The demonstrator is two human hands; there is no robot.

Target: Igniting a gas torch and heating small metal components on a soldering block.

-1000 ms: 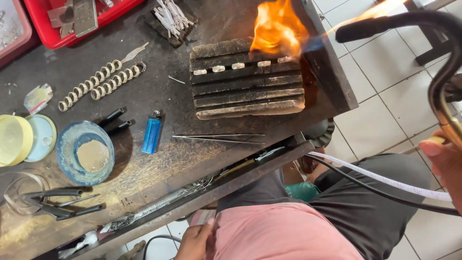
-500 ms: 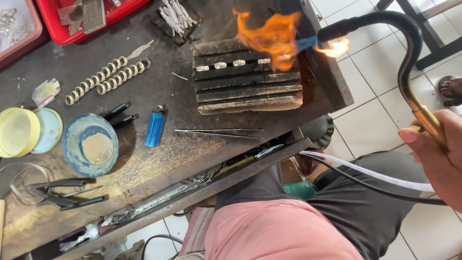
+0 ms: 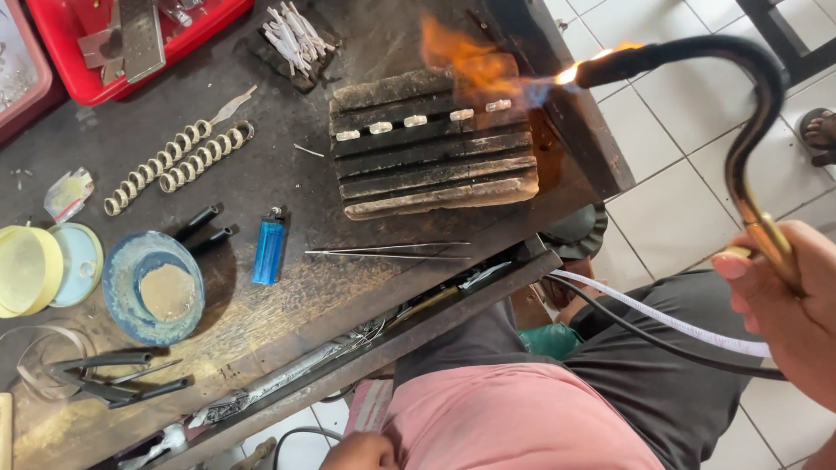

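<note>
Gripping the brass handle of the curved torch point(image 3: 758, 130) w/ my right hand point(image 3: 784, 313), fingers wrapped tight round it, thumb on top. Torch nozzle points left across the bench edge; orange flame point(image 3: 470, 65) licks over the upper right corner of the grooved charred block point(image 3: 435, 144). Small pale metal pieces point(image 3: 418, 120) sit in a row in the block's 2nd groove, the rightmost one nearest the flame. Tweezers point(image 3: 392, 252) lie just below the block, blue lighter point(image 3: 270, 245) to their left. My left hand point(image 3: 361, 453) is low by my lap, mostly cut off at the frame's edge; can't tell if it's closed or holding anything.
</note>
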